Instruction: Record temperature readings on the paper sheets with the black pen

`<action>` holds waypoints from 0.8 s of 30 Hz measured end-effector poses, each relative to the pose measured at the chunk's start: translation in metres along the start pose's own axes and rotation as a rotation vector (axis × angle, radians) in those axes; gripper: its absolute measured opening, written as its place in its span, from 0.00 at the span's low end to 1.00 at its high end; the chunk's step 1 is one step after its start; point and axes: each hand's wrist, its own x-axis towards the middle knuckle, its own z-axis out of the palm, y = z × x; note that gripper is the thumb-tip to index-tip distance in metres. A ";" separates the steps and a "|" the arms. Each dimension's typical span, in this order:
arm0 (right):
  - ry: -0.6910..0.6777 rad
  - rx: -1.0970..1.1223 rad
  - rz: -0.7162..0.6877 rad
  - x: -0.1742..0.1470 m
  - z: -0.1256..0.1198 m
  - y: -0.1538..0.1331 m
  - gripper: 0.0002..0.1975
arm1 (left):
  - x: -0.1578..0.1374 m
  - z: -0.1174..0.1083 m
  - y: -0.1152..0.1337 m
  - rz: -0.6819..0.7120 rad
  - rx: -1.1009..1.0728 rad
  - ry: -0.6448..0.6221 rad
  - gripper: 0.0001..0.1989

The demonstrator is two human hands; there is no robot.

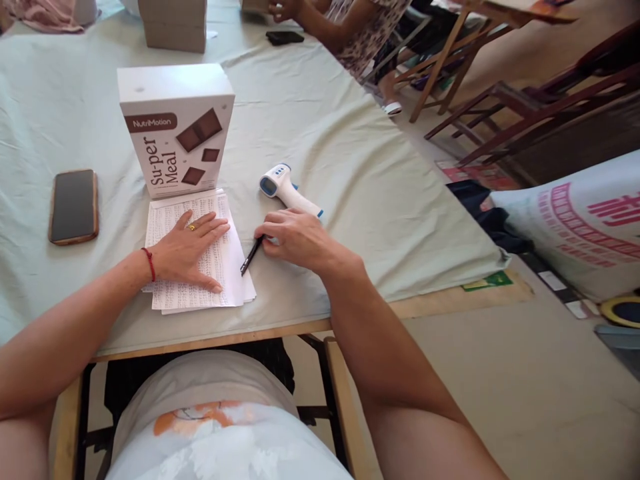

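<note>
My left hand [191, 248] lies flat with its fingers spread on a stack of printed paper sheets [220, 293]. A black pen [251, 255] is pinched in my right hand [295, 239], its lower end over the right edge of the stack. Just behind the papers stands an upright white box [180, 143] with chocolate pieces and "NutriMotion Su-per Meal" printed on its front. Beyond my right hand, a white and blue infrared thermometer [287, 190] rests on the cloth. A smartphone [74, 207] in a brown case lies left of the box, dark screen up.
A pale green cloth [360, 213] covers the table. At the back stand a brown cardboard box [173, 23] and a dark flat object [285, 37], near another person's arm [325, 30]. Wooden chairs [500, 120] and a large printed sack [585, 220] are on the right.
</note>
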 end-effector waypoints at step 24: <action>0.440 1.261 0.518 0.016 0.031 -0.064 0.08 | 0.000 0.001 0.001 -0.018 0.043 0.008 0.53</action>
